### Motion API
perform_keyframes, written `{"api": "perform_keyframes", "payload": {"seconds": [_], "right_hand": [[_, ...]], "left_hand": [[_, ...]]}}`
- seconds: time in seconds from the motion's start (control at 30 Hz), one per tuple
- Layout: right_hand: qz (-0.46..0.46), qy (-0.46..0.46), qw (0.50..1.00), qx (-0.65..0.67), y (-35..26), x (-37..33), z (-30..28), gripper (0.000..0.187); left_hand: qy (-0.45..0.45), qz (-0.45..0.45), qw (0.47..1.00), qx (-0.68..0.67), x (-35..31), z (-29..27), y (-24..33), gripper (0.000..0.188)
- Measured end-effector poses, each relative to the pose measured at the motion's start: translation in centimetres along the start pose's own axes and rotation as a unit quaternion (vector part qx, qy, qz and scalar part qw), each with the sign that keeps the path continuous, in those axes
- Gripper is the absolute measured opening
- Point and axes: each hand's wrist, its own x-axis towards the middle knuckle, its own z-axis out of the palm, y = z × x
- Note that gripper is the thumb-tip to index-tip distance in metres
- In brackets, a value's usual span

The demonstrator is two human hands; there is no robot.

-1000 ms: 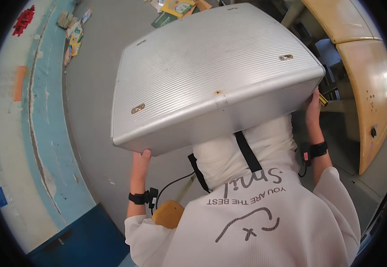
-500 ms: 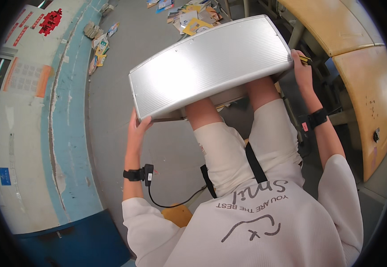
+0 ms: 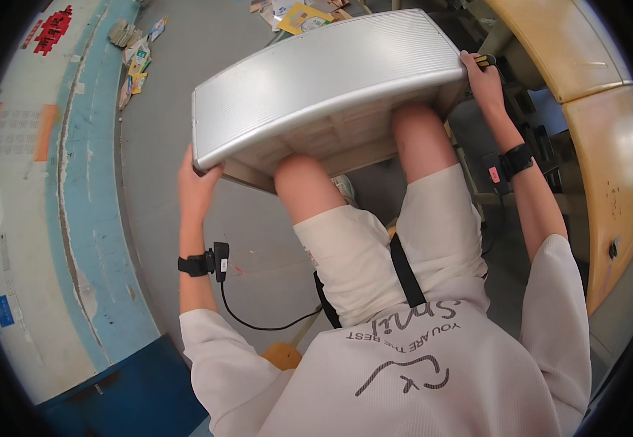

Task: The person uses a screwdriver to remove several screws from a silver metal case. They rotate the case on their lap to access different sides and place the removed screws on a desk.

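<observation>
A large silver box (image 3: 316, 80) with a ribbed metal face and a pale, panelled side spans the space over my bare knees. My left hand (image 3: 198, 186) grips its near left corner, thumb underneath and fingers along the left edge. On the opposite side my right hand (image 3: 485, 86) is closed on the right end near the far corner. A small yellow-and-black object (image 3: 486, 61) shows beside the right fingers; its kind and whether I hold it are unclear. The box is tilted, its near side turned toward me.
Loose books and papers (image 3: 303, 17) lie on the grey floor ahead, with another pile (image 3: 136, 58) along the blue-and-white wall (image 3: 91, 182) at left. Yellow desks (image 3: 607, 146) stand close on my right. A black cable (image 3: 258, 325) runs from my left wrist strap.
The box has shifted slightly left and up in view with both hands still on it. It has tipped so more of its pale near side shows.
</observation>
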Motion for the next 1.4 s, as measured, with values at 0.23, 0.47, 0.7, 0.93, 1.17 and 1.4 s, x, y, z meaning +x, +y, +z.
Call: {"api": "perform_keyframes", "payload": {"seconds": [0.23,0.47,0.7,0.93,1.17,1.4], "right_hand": [[0.000,-0.081,0.996,-0.042,0.6,-0.5,-0.3,0.050],[-0.066,-0.173,0.980,-0.072,1.5,-1.8,-0.9,0.054],[-0.208,-0.218,0.953,0.018,2.2,-3.3,-0.7,0.018],[-0.196,-0.099,0.975,0.042,1.8,-1.8,-2.0,0.025],[-0.331,-0.101,0.937,0.048,2.6,2.3,-6.4,0.023],[-0.395,-0.055,0.915,0.057,4.7,6.2,-10.3,0.029]], "left_hand": [[0.135,0.016,0.983,0.120,2.5,1.0,-3.9,0.043],[0.135,-0.016,0.976,0.170,3.4,0.1,-3.9,0.036],[0.154,0.006,0.974,0.166,3.0,-2.0,-2.2,0.040],[0.191,0.063,0.965,0.167,1.9,-2.6,2.4,0.043],[0.192,0.009,0.972,0.134,-0.2,-4.2,1.4,0.038],[0.251,-0.040,0.957,0.138,-5.1,5.4,3.7,0.037]]}}
